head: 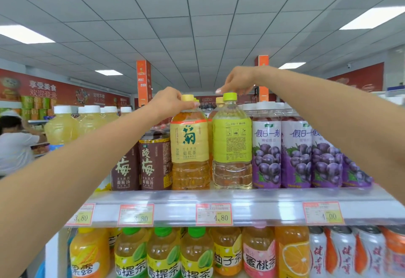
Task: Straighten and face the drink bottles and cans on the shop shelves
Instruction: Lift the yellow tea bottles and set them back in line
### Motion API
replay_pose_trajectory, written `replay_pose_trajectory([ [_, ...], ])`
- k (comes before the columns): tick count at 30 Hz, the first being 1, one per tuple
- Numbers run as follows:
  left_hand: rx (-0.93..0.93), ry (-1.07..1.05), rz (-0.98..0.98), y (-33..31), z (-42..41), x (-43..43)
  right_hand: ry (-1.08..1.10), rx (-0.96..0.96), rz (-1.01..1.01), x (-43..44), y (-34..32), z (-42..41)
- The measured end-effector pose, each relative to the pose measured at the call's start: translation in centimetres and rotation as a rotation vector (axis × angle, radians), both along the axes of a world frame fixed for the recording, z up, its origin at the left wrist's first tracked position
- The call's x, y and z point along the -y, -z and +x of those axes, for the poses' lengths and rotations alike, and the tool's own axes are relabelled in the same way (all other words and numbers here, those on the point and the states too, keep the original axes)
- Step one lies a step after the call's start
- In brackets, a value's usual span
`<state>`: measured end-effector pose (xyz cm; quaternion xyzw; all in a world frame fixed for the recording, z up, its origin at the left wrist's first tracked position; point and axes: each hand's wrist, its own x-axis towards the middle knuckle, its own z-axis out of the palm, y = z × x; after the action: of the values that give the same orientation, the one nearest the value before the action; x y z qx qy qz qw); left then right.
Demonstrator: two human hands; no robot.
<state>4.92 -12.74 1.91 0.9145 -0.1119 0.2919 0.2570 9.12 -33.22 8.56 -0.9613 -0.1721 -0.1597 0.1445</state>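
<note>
On the top shelf (252, 196) stand two tall bottles side by side. My left hand (169, 102) grips the neck of the amber chrysanthemum tea bottle (189, 144), just under its yellow cap; its label faces front. My right hand (237, 80) hangs over the green cap of the pale bottle (231, 144) with a lime label, fingertips at the cap; whether they grip it is unclear. That bottle shows its back label with small print.
Dark plum drink bottles (153, 159) stand left of the tea, purple grape drink bottles (295, 153) to the right. Price tags (213, 214) line the shelf edge. The lower shelf holds juice bottles (163, 253) and cans (341, 251). A person (13, 144) stands far left.
</note>
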Motion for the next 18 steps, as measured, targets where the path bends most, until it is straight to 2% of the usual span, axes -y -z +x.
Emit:
replay_pose_trajectory([
  [3,0.009,0.021,-0.045,0.4,0.3,0.0,0.053,-0.145,-0.060,-0.5,0.7,2.1],
  [5,0.006,0.018,-0.069,0.5,0.4,0.0,0.063,-0.171,-0.066,-0.9,1.0,2.8],
  [11,-0.034,0.019,-0.132,0.6,0.3,0.0,0.044,-0.167,0.047,-1.6,1.5,3.1],
  [18,-0.049,0.055,-0.209,0.6,-0.1,0.1,0.082,-0.094,0.270,-1.6,1.4,3.9],
])
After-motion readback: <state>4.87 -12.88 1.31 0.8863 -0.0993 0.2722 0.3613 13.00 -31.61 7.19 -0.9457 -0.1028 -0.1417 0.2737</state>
